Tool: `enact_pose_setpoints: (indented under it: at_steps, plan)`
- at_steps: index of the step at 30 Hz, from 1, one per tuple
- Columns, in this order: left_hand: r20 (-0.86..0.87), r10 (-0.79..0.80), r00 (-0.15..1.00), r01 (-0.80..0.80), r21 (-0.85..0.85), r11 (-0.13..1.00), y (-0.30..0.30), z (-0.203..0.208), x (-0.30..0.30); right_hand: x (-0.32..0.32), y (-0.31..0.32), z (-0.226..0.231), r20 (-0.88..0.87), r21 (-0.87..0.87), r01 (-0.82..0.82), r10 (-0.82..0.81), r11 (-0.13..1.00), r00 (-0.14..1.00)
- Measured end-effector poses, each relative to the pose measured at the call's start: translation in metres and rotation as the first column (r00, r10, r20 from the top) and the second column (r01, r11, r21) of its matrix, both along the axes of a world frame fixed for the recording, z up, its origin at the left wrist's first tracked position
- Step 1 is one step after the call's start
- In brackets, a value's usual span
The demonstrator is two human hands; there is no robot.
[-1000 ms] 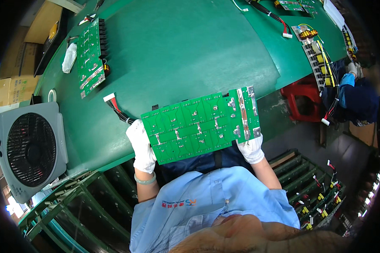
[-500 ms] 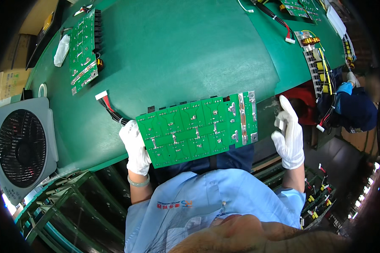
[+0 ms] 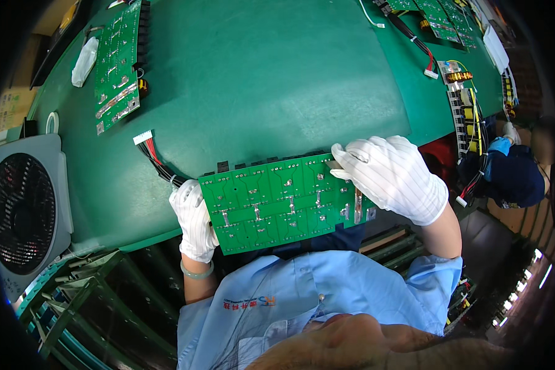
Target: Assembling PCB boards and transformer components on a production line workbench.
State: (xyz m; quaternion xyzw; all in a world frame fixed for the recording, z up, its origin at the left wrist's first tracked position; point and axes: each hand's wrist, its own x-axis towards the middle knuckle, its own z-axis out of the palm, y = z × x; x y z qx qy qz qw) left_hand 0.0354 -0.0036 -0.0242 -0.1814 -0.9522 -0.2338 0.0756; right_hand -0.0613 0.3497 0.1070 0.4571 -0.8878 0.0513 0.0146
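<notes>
My left hand (image 3: 193, 223), in a white glove, grips the left end of a green circuit board (image 3: 271, 206), its soldered side facing up. The board is tilted in front of my body, near the table edge. From its left end, beside my hand, runs a cable bundle of black and red wires (image 3: 157, 161) with a white connector (image 3: 142, 137). Over the right part of the board is my gloved right hand (image 3: 388, 172), its fingers pinched at the far edge. A small greyish thing shows between thumb and fingers; its kind is unclear. This hand covers part of the solder strips.
Another circuit board (image 3: 118, 68) lies at the far left beside a white crumpled bundle (image 3: 84, 61). A grey fan (image 3: 28, 209) stands at the left. More boards with coils and wires (image 3: 468, 117) lie at the right, near a co-worker in dark clothing (image 3: 517, 176).
My right hand has moved left from beside the board onto its right part, and its fingers have closed into a pinch. My left hand still holds the board, which sits slightly lower in view.
</notes>
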Motion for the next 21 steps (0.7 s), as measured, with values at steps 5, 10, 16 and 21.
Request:
enact_pose_setpoints:
  at_steps: [5, 10, 16, 21]
  plan:
    - [0.083, 0.035, 0.996, -0.035, -0.007, 0.999, -0.0004, 0.0044, 0.0019, -0.0031, -0.0046, -0.0002, -0.028, 0.028, -0.025, 0.026, 0.999, 0.999]
    - [0.074, 0.018, 0.997, -0.02, 0.023, 1.0, -0.0005, 0.0013, 0.001, -0.003, -0.0036, -0.0011, -0.03, 0.005, -0.013, 0.013, 1.0, 0.999]
    - [0.035, 0.008, 0.999, -0.009, 0.041, 0.999, 0.0005, 0.0016, -0.0001, -0.0011, -0.0035, -0.0031, -0.024, 0.0, 0.007, -0.007, 1.0, 1.0]
    - [0.036, 0.011, 0.999, -0.012, 0.034, 0.999, 0.0003, 0.002, 0.0, 0.0003, -0.0015, -0.0057, -0.046, -0.008, 0.005, -0.005, 1.0, 0.999]
